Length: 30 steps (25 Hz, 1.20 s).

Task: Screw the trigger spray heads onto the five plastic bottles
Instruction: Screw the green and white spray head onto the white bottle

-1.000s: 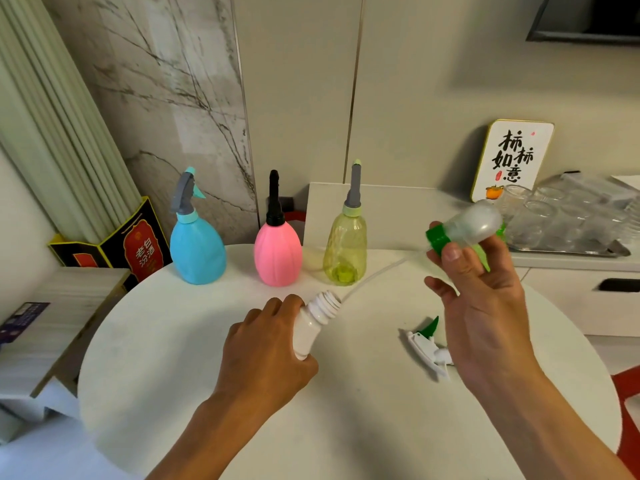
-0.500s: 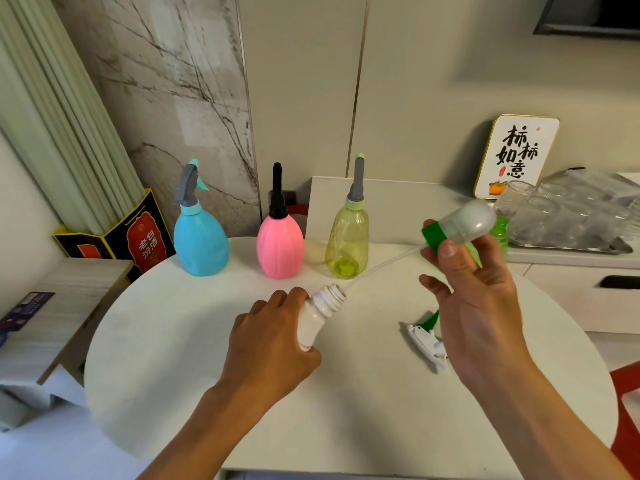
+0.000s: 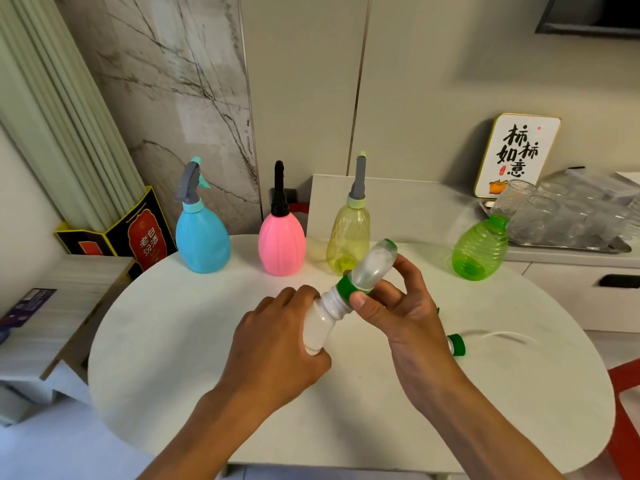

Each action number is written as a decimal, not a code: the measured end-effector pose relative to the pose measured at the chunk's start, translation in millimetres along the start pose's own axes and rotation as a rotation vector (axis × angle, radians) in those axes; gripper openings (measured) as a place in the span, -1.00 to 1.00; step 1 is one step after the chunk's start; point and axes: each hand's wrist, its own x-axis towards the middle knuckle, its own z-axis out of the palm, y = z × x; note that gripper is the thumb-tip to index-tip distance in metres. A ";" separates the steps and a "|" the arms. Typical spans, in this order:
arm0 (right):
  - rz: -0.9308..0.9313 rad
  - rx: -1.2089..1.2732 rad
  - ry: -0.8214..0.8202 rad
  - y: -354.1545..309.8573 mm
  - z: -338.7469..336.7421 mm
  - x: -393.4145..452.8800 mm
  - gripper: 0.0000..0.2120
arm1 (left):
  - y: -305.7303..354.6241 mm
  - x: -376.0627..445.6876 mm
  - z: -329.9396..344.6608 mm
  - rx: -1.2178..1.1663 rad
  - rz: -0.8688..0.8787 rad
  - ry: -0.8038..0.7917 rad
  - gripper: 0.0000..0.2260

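My left hand point(image 3: 277, 344) grips a white bottle point(image 3: 320, 322), tilted with its threaded neck up and to the right. My right hand point(image 3: 398, 310) holds a spray head point(image 3: 372, 268) with a frosted white body and a green collar, and the collar sits at the bottle's neck. At the back of the round white table point(image 3: 173, 341) stand a blue bottle point(image 3: 202, 237), a pink bottle point(image 3: 281, 244) and a yellow bottle point(image 3: 348, 237), each with a spray head on. A green bottle point(image 3: 479, 249) with no head stands at the right. Another spray head point(image 3: 457, 344) with a thin tube lies behind my right wrist.
A red and black box point(image 3: 145, 237) leans at the left behind the table. A counter at the right carries a tray of clear glasses point(image 3: 568, 216) and a sign with characters point(image 3: 516, 154). A low wooden shelf point(image 3: 41, 327) sits to the left.
My right hand has brought the spray head down and left, sliding its tube into the white bottle until the green collar meets the neck. The green bottle has come into view.
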 end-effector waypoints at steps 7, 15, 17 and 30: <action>-0.007 0.039 -0.181 -6.8 -2.5 3.8 -0.26 | 1.9 -2.8 -10.2 -0.279 -0.084 -0.155 -0.57; 0.052 0.093 -0.034 0.8 4.8 -1.5 -0.42 | 11.9 -8.4 -3.4 -0.260 -0.108 -0.139 -0.57; 0.081 0.134 -0.014 2.8 9.1 -3.0 -0.45 | 13.9 -8.0 0.4 -0.204 -0.095 -0.098 -0.60; 0.149 -0.070 0.000 -10.5 12.6 -6.3 -0.49 | 16.8 -3.0 8.1 -0.045 -0.012 -0.001 -0.66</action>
